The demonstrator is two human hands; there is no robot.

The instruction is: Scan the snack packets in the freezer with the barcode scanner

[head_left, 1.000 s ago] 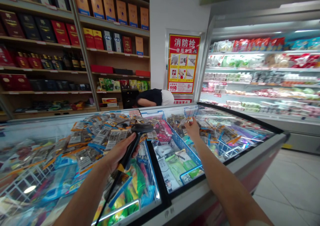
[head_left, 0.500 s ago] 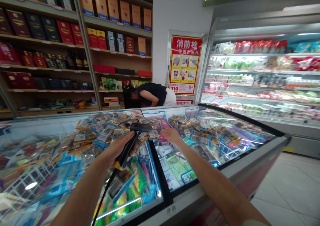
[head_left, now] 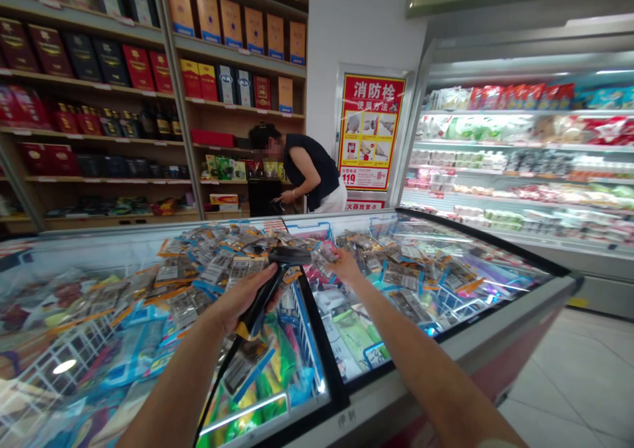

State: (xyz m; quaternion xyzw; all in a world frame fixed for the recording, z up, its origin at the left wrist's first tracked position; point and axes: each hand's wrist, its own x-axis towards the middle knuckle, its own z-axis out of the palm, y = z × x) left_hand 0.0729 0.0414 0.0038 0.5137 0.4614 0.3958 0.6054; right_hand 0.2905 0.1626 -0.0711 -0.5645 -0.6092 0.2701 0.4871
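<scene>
My left hand (head_left: 240,299) is wrapped round the handle of a black barcode scanner (head_left: 290,256) with a yellow patch and a cable running down toward me. The scanner's head points right, toward my right hand (head_left: 347,266). Pinched in my right fingers is a small clear-and-pink packet (head_left: 323,255), close to the scanner's front. Both hands are above the glass lids of a chest freezer (head_left: 391,390). Many small packets (head_left: 218,268) with orange and blue edges lie heaped on the glass around the hands.
Wire baskets (head_left: 64,349) and bagged goods show through the freezer glass. Behind it, a person (head_left: 312,167) in a dark top bends forward. Shelves of boxes (head_left: 230,25) stand at back left, a red-and-yellow sign (head_left: 369,131) hangs mid-wall, and a chilled display (head_left: 520,150) is right.
The packet in my right hand now shows, lifted beside the scanner's head. The person behind has raised their upper body. My view has shifted slightly.
</scene>
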